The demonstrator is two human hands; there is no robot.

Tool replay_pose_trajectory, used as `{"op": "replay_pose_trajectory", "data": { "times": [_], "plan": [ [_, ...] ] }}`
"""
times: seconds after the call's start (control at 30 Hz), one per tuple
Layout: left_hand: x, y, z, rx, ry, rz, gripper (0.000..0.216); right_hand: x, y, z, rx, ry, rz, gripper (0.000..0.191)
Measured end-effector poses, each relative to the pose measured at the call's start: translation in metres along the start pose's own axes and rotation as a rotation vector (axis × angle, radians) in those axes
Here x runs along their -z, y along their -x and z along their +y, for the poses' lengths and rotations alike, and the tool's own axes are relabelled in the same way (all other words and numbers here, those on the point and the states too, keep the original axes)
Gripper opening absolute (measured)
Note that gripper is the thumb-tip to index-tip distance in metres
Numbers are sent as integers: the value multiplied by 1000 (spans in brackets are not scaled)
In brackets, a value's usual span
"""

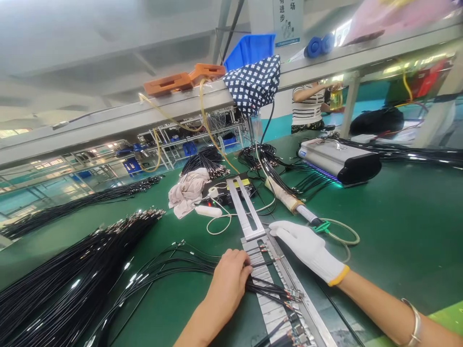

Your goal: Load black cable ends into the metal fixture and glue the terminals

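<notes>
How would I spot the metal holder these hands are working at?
Start at the green table. Between the bare left hand and white-gloved right hand runs a long silver slotted fixture. Unlike the black cables lying across it, it's flat, straight and metallic.

A blue bin (250, 50) and orange trays (168, 85) top a raised gray shelf (108, 113), where a dark cloth (253, 83) with white motifs drapes; beyond, a person (307, 107) in stripes stands near a wall poster (288, 21).
</notes>
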State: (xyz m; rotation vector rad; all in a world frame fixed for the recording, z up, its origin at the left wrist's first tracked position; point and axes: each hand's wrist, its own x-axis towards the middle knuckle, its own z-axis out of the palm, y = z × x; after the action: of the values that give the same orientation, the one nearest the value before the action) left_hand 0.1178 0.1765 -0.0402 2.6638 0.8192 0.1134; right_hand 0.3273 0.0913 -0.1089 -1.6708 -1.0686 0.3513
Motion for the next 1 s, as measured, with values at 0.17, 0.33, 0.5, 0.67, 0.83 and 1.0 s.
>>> {"op": "replay_pose_trajectory", "data": {
  "times": [0.17, 0.33, 0.5, 0.67, 0.83, 1.0],
  "plan": [
    [20, 1, -8, 26, 202, 88, 18, 2, 2, -3, 3, 20, -14, 33],
    [19, 2, -23, -8, 77, 119, 19, 3, 2, -4, 3, 25, -17, 33],
    [9, 3, -23, -16, -14, 108, 23, 3, 1, -7, -13, 39, -27, 33],
    [9, 1, -19, -42, -61, 97, 24, 4, 2, -9, -19, 48, -27, 32],
    [8, 0, -17, -68, -198, 104, 30, 4, 1, -8, -5, 49, -24, 31],
    [4, -1, -14, -71, -259, 138, 31, 4, 2, -7, 8, 51, -20, 32]
  ]
}}
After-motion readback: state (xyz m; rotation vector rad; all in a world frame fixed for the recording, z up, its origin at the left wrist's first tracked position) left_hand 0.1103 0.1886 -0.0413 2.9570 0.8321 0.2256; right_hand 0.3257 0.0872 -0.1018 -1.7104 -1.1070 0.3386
